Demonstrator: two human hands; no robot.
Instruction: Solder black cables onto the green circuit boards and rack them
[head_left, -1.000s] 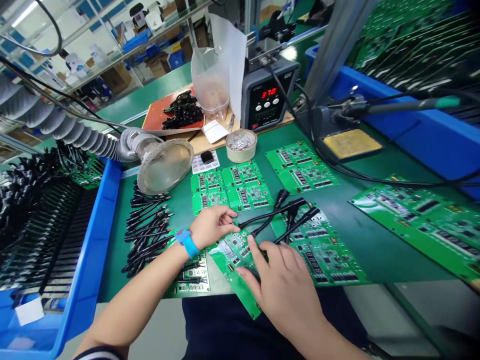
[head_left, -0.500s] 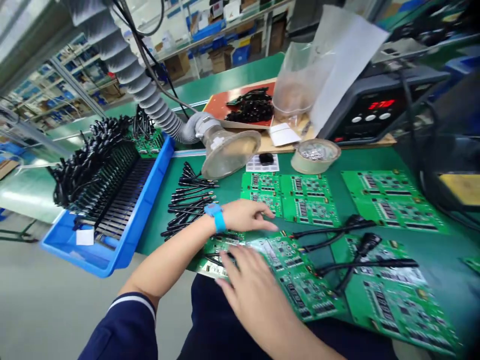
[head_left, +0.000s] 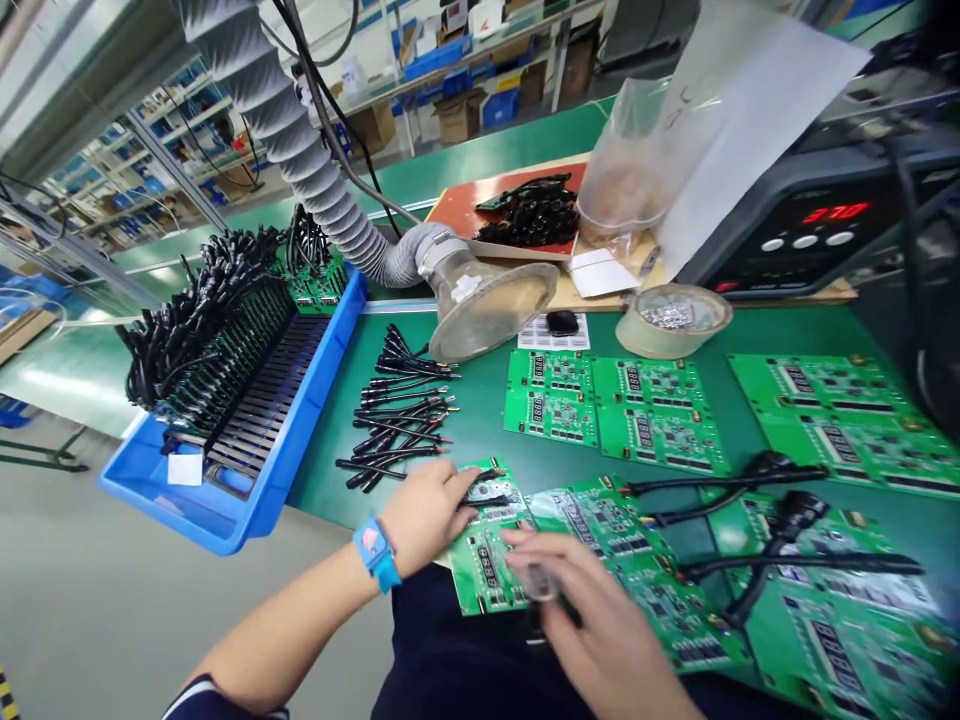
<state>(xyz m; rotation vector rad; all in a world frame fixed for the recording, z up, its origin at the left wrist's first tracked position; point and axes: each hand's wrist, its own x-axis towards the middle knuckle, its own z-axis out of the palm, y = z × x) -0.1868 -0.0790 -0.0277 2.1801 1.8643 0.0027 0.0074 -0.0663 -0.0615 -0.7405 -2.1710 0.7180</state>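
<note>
My left hand (head_left: pixel 427 515), with a blue wristband, is closed at the left edge of a green circuit board (head_left: pixel 487 565). Its thumb and fingers are around the ends of black cables (head_left: pixel 491 502), whose thin tips point right across the board. My right hand (head_left: pixel 592 600) is blurred over the board's right side. Its fingers are curled round a dark object with a round greyish end (head_left: pixel 541 583), too smeared to identify. Beside it, another circuit board (head_left: pixel 660 600) lies partly under the hand, with black cables (head_left: pixel 697 490) at its right side.
Loose black cables (head_left: pixel 397 420) lie left of the boards. A blue tray (head_left: pixel 300 420) holds upright boards with cables. A fume extraction hood (head_left: pixel 487 310) hangs over the bench. Behind are a tape roll (head_left: pixel 667 335), a soldering station (head_left: pixel 825 225) and more boards (head_left: pixel 652 410).
My left hand has drawn back left and down to the near board's edge and closed there. The right hand has moved right and now has a dark object in its fingers. The view has shifted slightly.
</note>
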